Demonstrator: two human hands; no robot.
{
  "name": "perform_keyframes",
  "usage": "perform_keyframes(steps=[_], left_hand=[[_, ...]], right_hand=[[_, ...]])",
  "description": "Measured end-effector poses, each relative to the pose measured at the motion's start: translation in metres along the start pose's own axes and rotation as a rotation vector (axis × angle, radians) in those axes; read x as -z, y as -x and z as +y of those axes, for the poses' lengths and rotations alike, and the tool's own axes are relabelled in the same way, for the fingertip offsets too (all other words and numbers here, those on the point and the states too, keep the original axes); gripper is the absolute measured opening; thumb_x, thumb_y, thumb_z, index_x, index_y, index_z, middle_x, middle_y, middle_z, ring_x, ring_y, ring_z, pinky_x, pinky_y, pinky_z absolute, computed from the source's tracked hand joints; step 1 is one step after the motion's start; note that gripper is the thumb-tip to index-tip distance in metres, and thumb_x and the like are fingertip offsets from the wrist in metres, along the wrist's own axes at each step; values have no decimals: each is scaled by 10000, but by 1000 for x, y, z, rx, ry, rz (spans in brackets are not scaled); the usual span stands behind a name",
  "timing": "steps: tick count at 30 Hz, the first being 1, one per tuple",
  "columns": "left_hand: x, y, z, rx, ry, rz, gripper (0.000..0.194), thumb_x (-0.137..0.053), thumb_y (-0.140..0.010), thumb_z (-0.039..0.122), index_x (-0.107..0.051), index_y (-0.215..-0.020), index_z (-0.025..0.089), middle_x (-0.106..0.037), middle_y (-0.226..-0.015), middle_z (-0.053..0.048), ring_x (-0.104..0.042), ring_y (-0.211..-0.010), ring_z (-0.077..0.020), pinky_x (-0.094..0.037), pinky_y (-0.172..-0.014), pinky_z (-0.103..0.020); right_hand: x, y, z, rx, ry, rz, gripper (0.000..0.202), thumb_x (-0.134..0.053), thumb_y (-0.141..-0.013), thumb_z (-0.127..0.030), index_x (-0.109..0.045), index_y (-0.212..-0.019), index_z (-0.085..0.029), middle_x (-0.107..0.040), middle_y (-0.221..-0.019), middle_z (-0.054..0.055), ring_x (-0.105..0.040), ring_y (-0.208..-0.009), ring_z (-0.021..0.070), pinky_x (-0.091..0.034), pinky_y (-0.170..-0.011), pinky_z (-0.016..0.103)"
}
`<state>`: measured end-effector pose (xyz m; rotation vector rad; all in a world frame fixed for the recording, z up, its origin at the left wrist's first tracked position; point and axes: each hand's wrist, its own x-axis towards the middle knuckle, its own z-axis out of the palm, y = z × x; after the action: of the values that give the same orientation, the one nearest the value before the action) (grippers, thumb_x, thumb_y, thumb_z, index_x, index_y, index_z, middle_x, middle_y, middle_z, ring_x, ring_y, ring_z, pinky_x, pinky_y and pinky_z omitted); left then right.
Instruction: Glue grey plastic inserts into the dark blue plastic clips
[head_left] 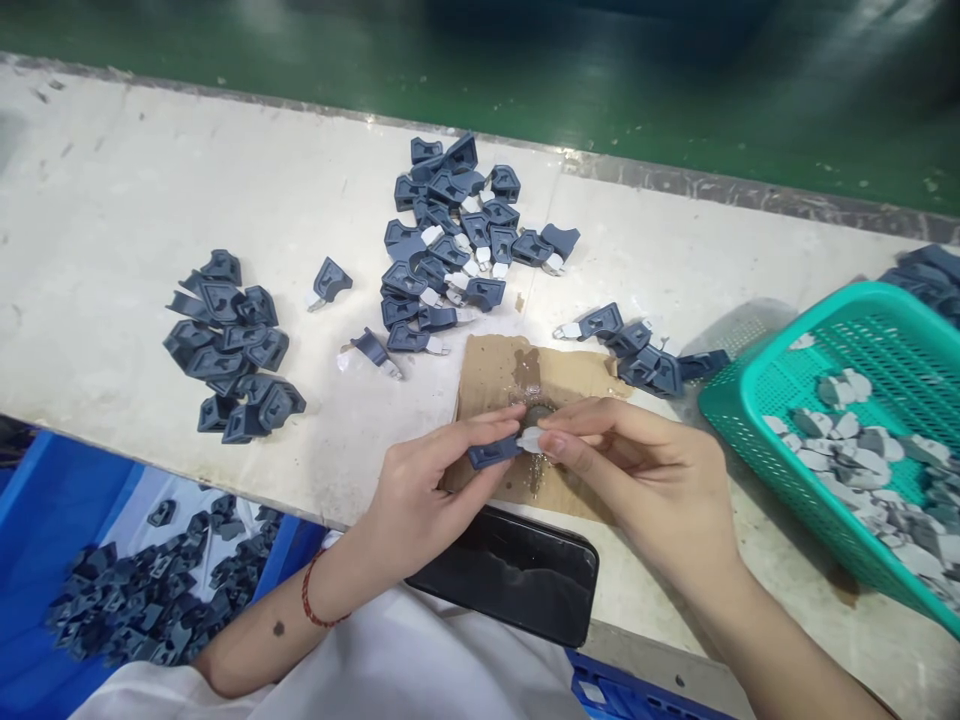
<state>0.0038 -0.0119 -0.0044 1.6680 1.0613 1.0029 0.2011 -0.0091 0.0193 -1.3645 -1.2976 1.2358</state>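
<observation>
My left hand [431,480] is closed on a dark blue plastic part [493,453], pinched between thumb and fingers. A light grey piece [531,440] touches the part's right end, and my right hand [649,465] pinches it. Both hands are over a stained piece of brown cardboard [480,378]. Just behind the fingertips is a dark round object [538,413], partly hidden. Beyond the cardboard lies a pile of blue parts [446,250], several with light grey pieces attached.
A green basket [750,400] of grey pieces stands at the right. More blue parts lie on the left [225,345] and beside the basket [652,365]. A black phone [517,575] rests at the front edge. A blue bin [45,510] of parts is at the lower left.
</observation>
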Motion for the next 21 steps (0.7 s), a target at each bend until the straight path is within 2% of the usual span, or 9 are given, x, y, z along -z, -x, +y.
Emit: perform_keyframes(steps=[4, 9, 15, 18, 21], left_hand=[[1, 0, 1, -19, -39, 2, 262, -688, -956, 103, -716, -1193, 212, -773, -1299, -78, -757, -1190, -220, -651, -994, -283], [2, 0, 2, -50, -70, -7, 303, -682, -958, 98, -731, -1225, 234, -748, -1342, -82, -768, -1168, -232, -690, -846, -267], [0, 1, 0, -68, -75, 12, 326, -706, -942, 96, -754, -1228, 245, -767, -1306, -57, -762, -1178, -222, -676, -936, -281], [0, -1, 0, -42, -14, 15, 282, -727, -932, 105, -768, -1189, 215, -780, -1277, -70, -767, -1166, -209, -648, -994, -265], [1, -5, 2, 10, 104, 1, 290, -758, -918, 141, -768, -1203, 201, -754, -1335, -82, -731, -1242, -221, -595, -1091, -290]], right_hand=[[1, 1, -2, 7, 58, 1, 70, -790, -892, -254, -788, -824, -269, -803, -842, -19, -738, -725, 126, -590, -669, 211], [1, 2, -2, 26, 94, -18, 76, -788, -898, -263, -779, -823, -269, -794, -846, -23, -729, -745, 123, -582, -676, 209], [-2, 1, -1, 24, 112, -44, 107, -763, -917, -273, -757, -814, -245, -779, -842, -2, -714, -740, 131, -574, -671, 220], [-2, 1, -1, -17, 74, -54, 112, -767, -911, -284, -751, -809, -239, -771, -809, -8, -702, -702, 116, -557, -637, 198], [-1, 1, -2, -22, 21, -15, 104, -783, -897, -277, -756, -801, -246, -774, -792, -19, -702, -691, 104, -551, -631, 177]])
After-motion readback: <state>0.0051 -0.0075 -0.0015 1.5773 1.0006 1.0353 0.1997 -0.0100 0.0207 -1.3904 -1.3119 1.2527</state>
